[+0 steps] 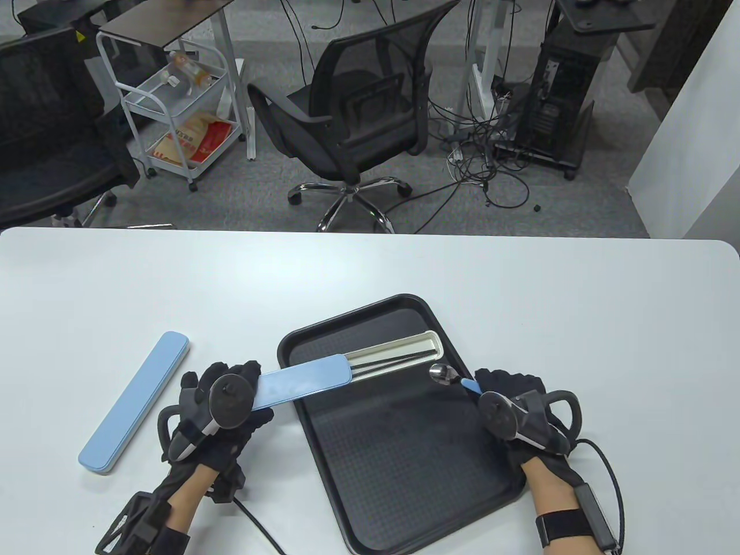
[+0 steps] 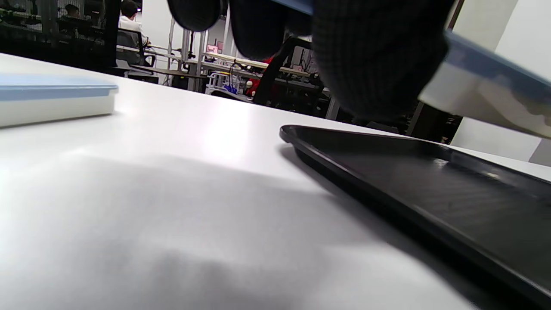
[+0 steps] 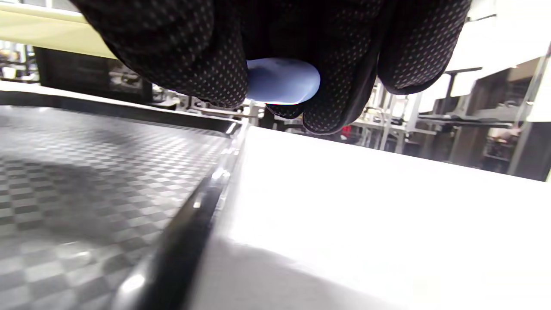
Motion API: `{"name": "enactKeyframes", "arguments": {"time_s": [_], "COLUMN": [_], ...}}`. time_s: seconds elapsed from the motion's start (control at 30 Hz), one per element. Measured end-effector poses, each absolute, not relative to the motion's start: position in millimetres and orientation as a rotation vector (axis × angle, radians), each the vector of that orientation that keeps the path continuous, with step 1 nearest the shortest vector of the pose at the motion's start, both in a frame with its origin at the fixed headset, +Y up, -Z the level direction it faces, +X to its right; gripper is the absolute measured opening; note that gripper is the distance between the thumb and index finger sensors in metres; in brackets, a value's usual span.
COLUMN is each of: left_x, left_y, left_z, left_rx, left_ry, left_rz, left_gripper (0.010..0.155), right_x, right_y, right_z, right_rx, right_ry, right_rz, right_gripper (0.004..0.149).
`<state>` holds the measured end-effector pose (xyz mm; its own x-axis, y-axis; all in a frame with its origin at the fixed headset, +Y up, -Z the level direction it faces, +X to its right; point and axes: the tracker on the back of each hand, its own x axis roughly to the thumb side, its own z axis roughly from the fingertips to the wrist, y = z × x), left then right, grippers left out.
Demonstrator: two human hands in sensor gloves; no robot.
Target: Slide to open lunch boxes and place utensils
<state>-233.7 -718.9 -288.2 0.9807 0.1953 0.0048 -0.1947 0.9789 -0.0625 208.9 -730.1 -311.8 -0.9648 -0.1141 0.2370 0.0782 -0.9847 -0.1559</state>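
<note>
**A:** Left hand (image 1: pixel 222 404) gripping the blue sliding lid (image 1: pixel 303 384) of the open utensil case (image 1: pixel 399 352) at its near end, fingers (image 2: pixel 379 64) wrapped round it, lid pulled roughly halfway off. Case lying diagonally across the far part of the black tray (image 1: pixel 404 462), lid end hanging out past the tray's left rim over the white worktop (image 1: pixel 520 300). Looks raised off the tray at the held end in the left wrist view, cream underside showing.

**B:** Dark chopsticks (image 1: pixel 393 363) visible in the cream base?

**A:** Yep, lying lengthwise in the uncovered part. Right hand (image 1: pixel 520 404) pinching a blue-handled spoon (image 1: pixel 454 377), fingers (image 3: pixel 181 56) closed tight on the handle, blue tip poking out between them in the right wrist view. Metal bowl pointing left toward the case, just beside its near edge, over the tray. Touching the tray or not, can't tell.

**B:** Second case?

**A:** Closed blue utensil case (image 1: pixel 136 402) flat on the worktop, left of the left hand, well apart from the tray, angled about the same way. Black mesh office chair (image 1: pixel 352 115) and white wire cart (image 1: pixel 179 104) beyond the worktop's far edge.
</note>
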Motion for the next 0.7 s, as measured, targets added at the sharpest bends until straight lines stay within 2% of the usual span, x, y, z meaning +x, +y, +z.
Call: {"name": "enactKeyframes", "arguments": {"time_s": [0.33, 0.7], "left_x": [-225.0, -207.3], "left_y": [-717.2, -713.6], "left_z": [-285.2, -277.8], "left_rx": [-0.037, 0.051], "left_ry": [-0.050, -0.103], "left_rz": [0.149, 0.046], "left_gripper": [0.088, 0.088], "right_x": [232.3, 180.4], "right_y": [-716.0, -703.5], "right_z": [-311.0, -302.4], "right_rx": [-0.266, -0.522], "right_ry": [0.302, 0.363], "right_rz": [-3.095, -2.928], "right_gripper": [0.052, 0.052]}}
